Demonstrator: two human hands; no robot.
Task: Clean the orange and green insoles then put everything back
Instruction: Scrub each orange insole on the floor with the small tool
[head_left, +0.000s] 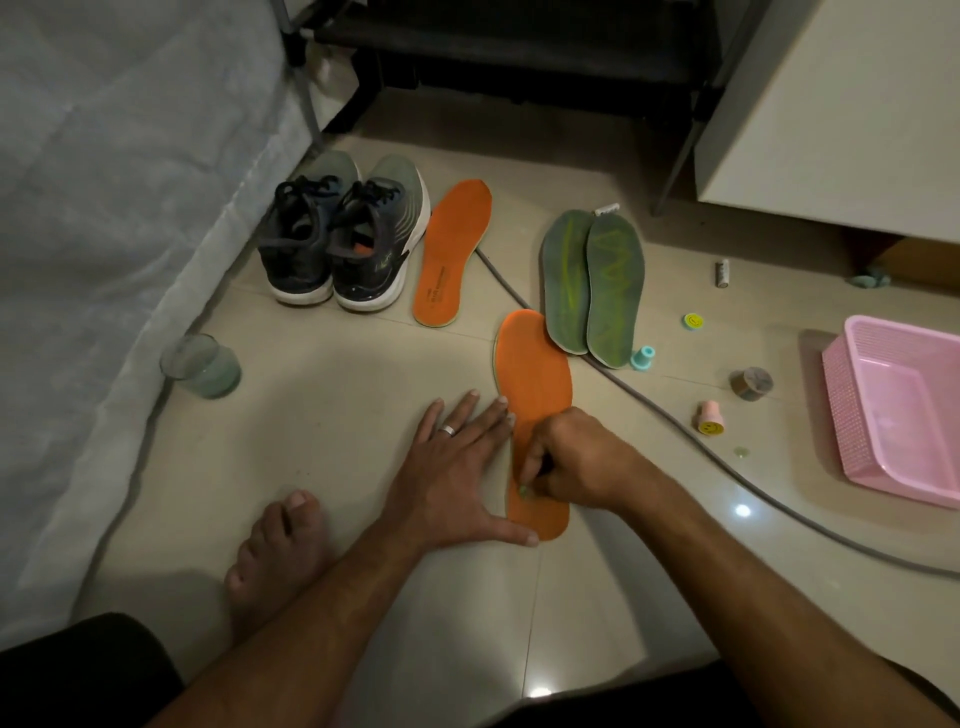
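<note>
Person sits on the tiled floor (322, 395), bare foot (280, 545) out at 7 o'clock. Near orange insole (535, 374) lies flat just ahead, toe pointing to 12.

Left hand (457, 467) is spread flat, fingers splayed, palm on the tile and fingertips and thumb against the insole's left edge; likely bracing it so it won't skid under scrubbing.

Right hand (571, 457) is curled tight on the heel half, pinching a small dark tool with a greenish tip; too hidden to name.

Second orange insole (452, 249) waits at 11 o'clock beside the shoes (337, 244), close to where it must return. Green insoles (592, 286) lie paired at 1 o'clock, touching, apparently next in line.

Glass (200, 366) stands at 9 o'clock; pink basket (898, 405) at 3 o'clock, small oddments scattered near it.
</note>
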